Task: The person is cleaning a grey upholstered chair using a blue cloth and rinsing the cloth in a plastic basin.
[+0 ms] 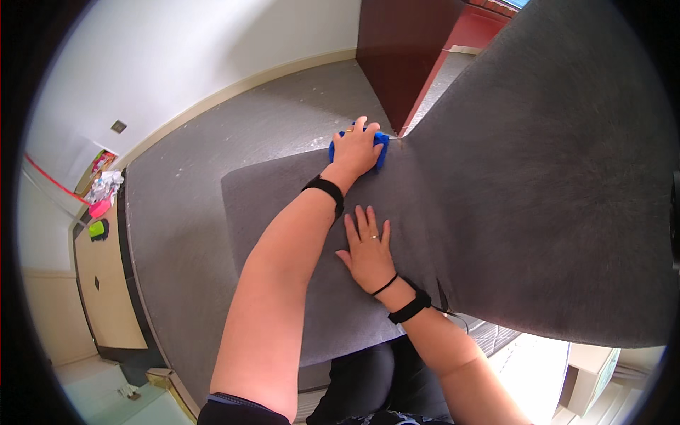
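Note:
A grey upholstered chair fills the middle, with its flat seat [283,205] below my arms and its tall backrest [559,177] rising on the right. At the seat's far edge, close to where it meets the backrest, my left hand [356,150] grips a bunched blue cloth [382,150] and presses it on the fabric. The palm hides most of the cloth. Nearer to me, my right hand [370,256] lies flat on the seat with fingers spread and nothing in it. Black bands circle both wrists.
Past the seat is a grey floor [170,212] with pale specks, bounded by a white wall [212,64]. A dark red panel [404,57] stands behind the seat corner. A light wooden-topped cabinet [106,283] at left bears a green item [98,229] and crumpled packaging [106,185].

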The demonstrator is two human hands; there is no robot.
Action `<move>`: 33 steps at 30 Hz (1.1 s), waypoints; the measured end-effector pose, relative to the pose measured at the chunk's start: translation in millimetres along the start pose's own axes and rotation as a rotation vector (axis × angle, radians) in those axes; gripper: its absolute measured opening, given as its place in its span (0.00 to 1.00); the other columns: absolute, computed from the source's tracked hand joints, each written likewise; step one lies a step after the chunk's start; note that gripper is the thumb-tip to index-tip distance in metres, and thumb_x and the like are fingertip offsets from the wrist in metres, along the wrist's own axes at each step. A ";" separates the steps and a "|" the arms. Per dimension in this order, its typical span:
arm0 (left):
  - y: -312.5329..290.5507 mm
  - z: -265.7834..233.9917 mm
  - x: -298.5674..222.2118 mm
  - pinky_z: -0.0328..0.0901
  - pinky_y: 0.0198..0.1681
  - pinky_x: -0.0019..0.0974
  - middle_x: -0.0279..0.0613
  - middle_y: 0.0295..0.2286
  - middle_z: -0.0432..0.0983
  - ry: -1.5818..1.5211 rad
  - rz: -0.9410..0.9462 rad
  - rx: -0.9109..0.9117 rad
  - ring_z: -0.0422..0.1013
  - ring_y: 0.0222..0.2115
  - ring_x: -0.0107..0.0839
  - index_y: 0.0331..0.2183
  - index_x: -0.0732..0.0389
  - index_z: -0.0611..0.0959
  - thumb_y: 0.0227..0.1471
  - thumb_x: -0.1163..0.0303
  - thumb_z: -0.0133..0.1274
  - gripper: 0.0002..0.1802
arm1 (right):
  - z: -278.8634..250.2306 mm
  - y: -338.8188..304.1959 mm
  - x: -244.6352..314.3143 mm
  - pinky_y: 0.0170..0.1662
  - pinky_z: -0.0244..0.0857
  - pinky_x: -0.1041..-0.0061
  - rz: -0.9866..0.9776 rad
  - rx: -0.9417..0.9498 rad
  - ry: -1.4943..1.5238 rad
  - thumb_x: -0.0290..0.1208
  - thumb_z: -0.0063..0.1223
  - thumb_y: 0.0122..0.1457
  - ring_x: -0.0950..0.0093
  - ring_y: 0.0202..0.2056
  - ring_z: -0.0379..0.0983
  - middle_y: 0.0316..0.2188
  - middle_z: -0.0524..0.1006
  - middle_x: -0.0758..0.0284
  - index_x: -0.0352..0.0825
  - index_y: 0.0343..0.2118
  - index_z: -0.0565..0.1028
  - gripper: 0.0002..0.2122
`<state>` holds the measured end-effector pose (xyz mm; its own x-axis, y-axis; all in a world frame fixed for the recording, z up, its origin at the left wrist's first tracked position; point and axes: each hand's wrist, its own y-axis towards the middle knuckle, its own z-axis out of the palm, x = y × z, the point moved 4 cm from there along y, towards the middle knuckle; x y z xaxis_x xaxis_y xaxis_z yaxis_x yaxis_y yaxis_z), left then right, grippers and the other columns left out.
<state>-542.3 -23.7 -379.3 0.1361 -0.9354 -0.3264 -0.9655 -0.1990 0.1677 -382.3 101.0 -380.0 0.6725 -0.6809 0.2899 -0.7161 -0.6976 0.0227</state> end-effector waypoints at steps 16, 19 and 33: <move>22.8 14.9 103.4 0.61 0.48 0.43 0.52 0.43 0.72 -0.072 -0.287 0.477 0.67 0.46 0.48 0.40 0.62 0.80 0.50 0.47 0.36 0.31 | -5.8 -1.5 -0.5 0.59 0.40 0.48 -0.018 -0.026 0.036 0.43 0.54 0.50 0.59 0.62 0.42 0.60 0.52 0.55 0.33 0.57 0.58 0.33; 7.3 4.2 146.0 0.60 0.49 0.44 0.53 0.42 0.72 -0.016 -0.327 0.465 0.67 0.46 0.49 0.39 0.63 0.80 0.50 0.46 0.37 0.31 | -5.8 -1.9 -0.2 0.59 0.39 0.48 -0.023 -0.017 0.035 0.43 0.54 0.51 0.59 0.62 0.42 0.60 0.51 0.55 0.33 0.57 0.58 0.33; -84.1 -58.3 289.9 0.60 0.48 0.45 0.58 0.43 0.71 -0.067 -0.680 0.236 0.67 0.45 0.50 0.40 0.66 0.78 0.49 0.42 0.38 0.35 | 1.4 -2.3 -1.1 0.59 0.36 0.46 -0.022 0.029 0.005 0.44 0.52 0.52 0.58 0.63 0.38 0.61 0.48 0.55 0.33 0.58 0.55 0.34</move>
<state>-408.7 -295.2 -433.8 0.7171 -0.6057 -0.3449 -0.6954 -0.6548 -0.2961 -381.2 103.0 -381.8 0.6871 -0.6643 0.2943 -0.6954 -0.7187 0.0011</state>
